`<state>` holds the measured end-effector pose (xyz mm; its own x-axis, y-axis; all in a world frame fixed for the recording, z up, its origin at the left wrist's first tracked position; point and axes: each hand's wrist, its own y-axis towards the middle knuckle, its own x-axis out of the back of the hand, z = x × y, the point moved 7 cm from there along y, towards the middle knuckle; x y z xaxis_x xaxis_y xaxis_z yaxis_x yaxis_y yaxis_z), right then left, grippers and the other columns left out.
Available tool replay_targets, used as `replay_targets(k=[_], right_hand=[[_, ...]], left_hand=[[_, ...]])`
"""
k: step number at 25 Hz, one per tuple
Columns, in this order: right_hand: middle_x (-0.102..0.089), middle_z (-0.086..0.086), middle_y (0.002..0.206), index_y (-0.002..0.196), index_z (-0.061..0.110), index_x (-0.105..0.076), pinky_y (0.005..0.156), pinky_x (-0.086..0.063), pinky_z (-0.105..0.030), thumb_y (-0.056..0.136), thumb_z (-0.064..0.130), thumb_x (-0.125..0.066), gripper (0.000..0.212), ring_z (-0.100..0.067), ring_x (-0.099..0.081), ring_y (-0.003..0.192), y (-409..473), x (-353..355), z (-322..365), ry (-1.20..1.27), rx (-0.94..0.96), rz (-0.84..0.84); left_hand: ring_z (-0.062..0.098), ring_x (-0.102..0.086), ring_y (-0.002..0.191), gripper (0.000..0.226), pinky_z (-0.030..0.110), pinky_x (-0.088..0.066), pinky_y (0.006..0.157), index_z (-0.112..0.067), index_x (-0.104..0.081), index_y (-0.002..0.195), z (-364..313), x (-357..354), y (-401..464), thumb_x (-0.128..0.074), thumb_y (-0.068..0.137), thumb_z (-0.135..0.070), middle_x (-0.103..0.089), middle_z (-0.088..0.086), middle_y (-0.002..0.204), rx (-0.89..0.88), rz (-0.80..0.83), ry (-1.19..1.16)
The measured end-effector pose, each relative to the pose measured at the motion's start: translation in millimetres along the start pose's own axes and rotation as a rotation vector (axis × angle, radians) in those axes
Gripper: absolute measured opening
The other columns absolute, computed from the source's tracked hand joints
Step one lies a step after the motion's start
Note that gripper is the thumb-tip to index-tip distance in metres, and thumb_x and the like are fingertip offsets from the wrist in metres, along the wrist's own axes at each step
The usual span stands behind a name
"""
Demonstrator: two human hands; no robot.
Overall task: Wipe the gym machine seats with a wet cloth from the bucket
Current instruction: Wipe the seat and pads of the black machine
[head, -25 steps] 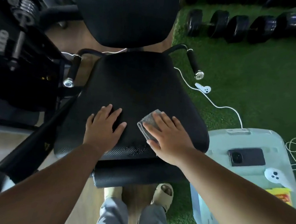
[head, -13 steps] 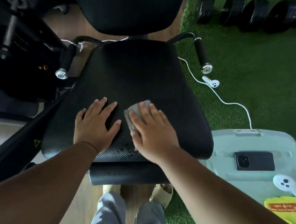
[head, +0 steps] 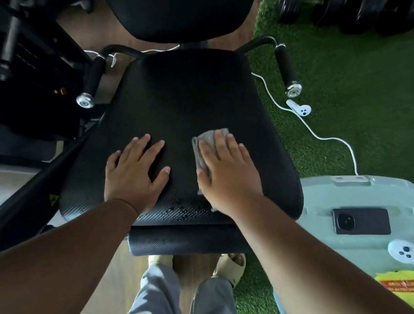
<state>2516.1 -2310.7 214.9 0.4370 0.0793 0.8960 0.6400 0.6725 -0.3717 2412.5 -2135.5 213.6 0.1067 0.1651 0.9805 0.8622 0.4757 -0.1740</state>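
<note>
cloth [head: 205, 149] lengthwise front-to-back under flat right hand [head: 227, 174], on seat [head: 188, 103]

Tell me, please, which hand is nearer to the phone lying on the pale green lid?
Right. The right hand presses the cloth on the seat's side toward the phone; the left hand rests flat farther away.

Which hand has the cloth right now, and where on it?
The right hand presses flat on top of the cloth, covering most of it. The left hand rests bare on the seat.
</note>
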Motion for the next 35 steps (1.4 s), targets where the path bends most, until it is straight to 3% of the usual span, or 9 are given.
replay_targets(k=[4, 8, 12, 15, 19, 23, 26, 30, 35], right_hand=[[-0.004, 0.002, 0.169, 0.159, 0.036, -0.011, 0.122, -0.007, -0.048, 0.097, 0.045, -0.018, 0.062, -0.022, -0.008, 0.154, -47, 5, -58, -0.026, -0.088, -0.009], [-0.001, -0.009, 0.168, 0.160, 0.026, -0.008, 0.122, -0.011, -0.052, 0.100, 0.043, -0.021, 0.064, -0.030, -0.007, 0.154, 9, 15, -78, 0.001, -0.325, -0.002], [-0.003, -0.010, 0.168, 0.159, 0.030, -0.010, 0.122, -0.011, -0.051, 0.098, 0.056, -0.023, 0.068, -0.032, -0.006, 0.153, 26, 4, 0, -0.004, -0.104, 0.011], [-0.006, 0.001, 0.169, 0.158, 0.037, -0.015, 0.122, -0.009, -0.048, 0.099, 0.050, -0.022, 0.061, -0.022, -0.008, 0.154, -16, -3, -1, -0.001, -0.021, -0.006], [-0.003, 0.003, 0.169, 0.159, 0.035, -0.011, 0.121, -0.008, -0.048, 0.100, 0.040, -0.022, 0.060, -0.020, -0.008, 0.154, -22, 7, -62, -0.062, -0.283, 0.012], [-0.001, -0.009, 0.168, 0.160, 0.025, -0.009, 0.122, -0.008, -0.051, 0.101, 0.036, -0.027, 0.063, -0.029, -0.005, 0.154, 39, 20, -61, 0.032, -0.464, -0.010], [0.003, -0.008, 0.168, 0.160, 0.029, -0.005, 0.123, -0.003, -0.049, 0.101, 0.037, -0.026, 0.063, -0.029, 0.000, 0.154, 83, 15, -10, 0.040, -0.322, 0.012], [0.007, 0.008, 0.168, 0.158, 0.039, -0.005, 0.123, 0.002, -0.046, 0.100, 0.041, -0.017, 0.060, -0.015, 0.002, 0.154, 60, 10, 2, 0.001, 0.023, 0.075], [0.002, -0.001, 0.169, 0.159, 0.033, -0.006, 0.122, -0.002, -0.048, 0.098, 0.037, -0.024, 0.064, -0.022, -0.004, 0.155, 92, 23, -83, -0.036, -0.270, 0.060]], left_hand=[[0.017, -0.021, 0.149, 0.062, 0.047, -0.018, 0.117, -0.038, -0.037, 0.148, -2, 0, 0, -0.033, 0.089, -0.059, -0.030, -0.005, 0.160, -0.005, -0.001, -0.006], [0.018, -0.021, 0.149, 0.063, 0.048, -0.019, 0.117, -0.037, -0.036, 0.148, -1, -2, 0, -0.032, 0.089, -0.059, -0.030, -0.004, 0.160, -0.009, 0.006, -0.017], [0.017, -0.019, 0.150, 0.065, 0.047, -0.018, 0.117, -0.039, -0.034, 0.149, -1, -2, -1, -0.030, 0.088, -0.061, -0.028, -0.005, 0.161, -0.004, 0.016, -0.008], [0.016, -0.015, 0.151, 0.065, 0.047, -0.015, 0.118, -0.040, -0.030, 0.150, 0, -1, 1, -0.027, 0.089, -0.062, -0.023, -0.005, 0.163, -0.016, 0.067, -0.009], [0.013, -0.009, 0.151, 0.065, 0.045, -0.011, 0.119, -0.042, -0.022, 0.153, 1, 2, 3, -0.028, 0.093, -0.065, -0.015, -0.009, 0.165, -0.053, 0.181, -0.056], [0.013, -0.029, 0.145, 0.062, 0.045, -0.024, 0.116, -0.038, -0.038, 0.148, 36, 19, 41, -0.052, 0.091, -0.057, -0.036, -0.008, 0.157, -0.074, 0.119, -0.199], [0.019, -0.020, 0.149, 0.063, 0.050, -0.021, 0.119, -0.034, -0.036, 0.151, 66, 4, 101, -0.047, 0.094, -0.059, -0.026, -0.003, 0.162, 0.069, 0.159, -0.144], [0.016, -0.002, 0.153, 0.066, 0.049, -0.009, 0.122, -0.041, -0.019, 0.155, 56, -16, 136, -0.032, 0.095, -0.064, -0.007, -0.004, 0.167, 0.056, 0.214, -0.085], [0.016, 0.002, 0.153, 0.066, 0.048, -0.008, 0.122, -0.043, -0.011, 0.155, 51, -15, 136, -0.025, 0.094, -0.064, -0.001, -0.004, 0.167, 0.054, 0.179, -0.021]])
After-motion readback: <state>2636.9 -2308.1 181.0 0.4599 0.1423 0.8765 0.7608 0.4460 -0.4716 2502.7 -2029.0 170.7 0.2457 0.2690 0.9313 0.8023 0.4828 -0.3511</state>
